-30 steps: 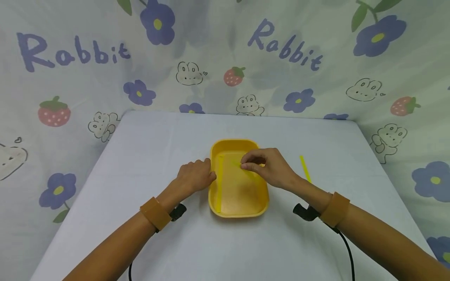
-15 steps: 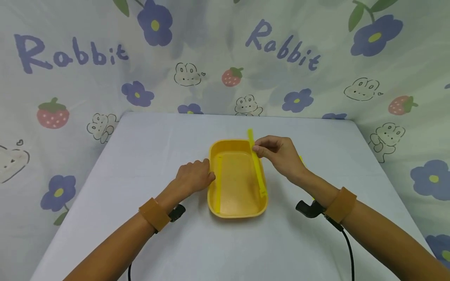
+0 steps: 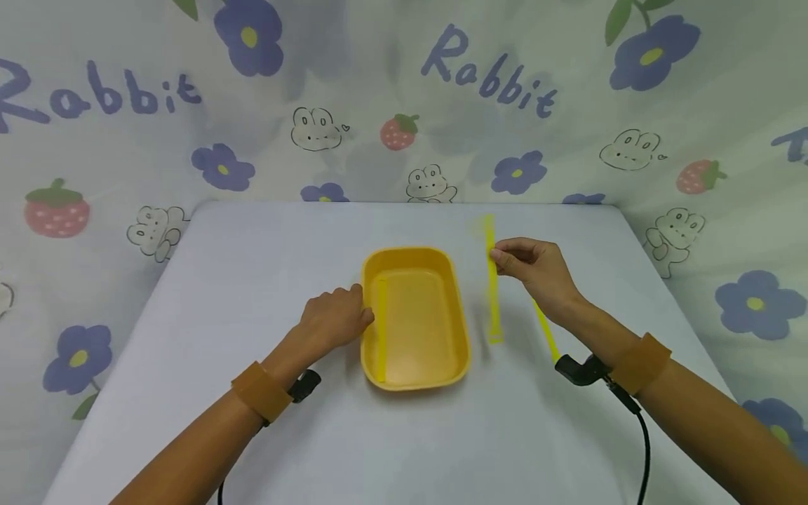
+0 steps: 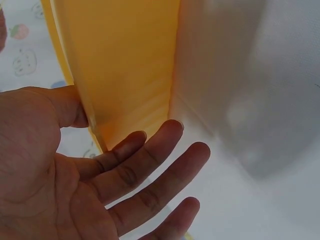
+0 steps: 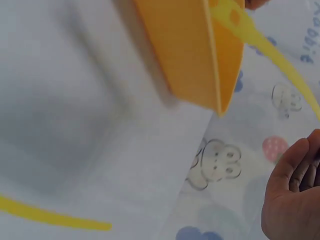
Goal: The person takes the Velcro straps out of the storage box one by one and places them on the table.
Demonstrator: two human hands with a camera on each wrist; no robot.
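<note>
My right hand point(image 3: 536, 270) pinches a narrow yellow strap point(image 3: 493, 294) near its upper part, to the right of the tray. The strap hangs down over the table; its lower end is wider, and a slot shows there in the right wrist view. My left hand point(image 3: 334, 319) holds the left rim of a yellow-orange tray point(image 3: 421, 337), thumb over the edge and the other fingers loosely spread along the outer wall point(image 4: 125, 65). Inside the tray, along its left side, lies another yellow strap point(image 3: 381, 330). A third yellow strap point(image 3: 546, 330) lies on the table, partly hidden by my right arm.
The white table point(image 3: 252, 252) runs back to a curtain point(image 3: 353, 84) printed with rabbits, flowers and strawberries. A wrist camera point(image 3: 581, 370) on my right arm trails a black cable point(image 3: 647, 449).
My right hand has lifted the strap out of the tray and carried it right, past the rim. My left hand keeps its place on the tray. The head view has shifted slightly.
</note>
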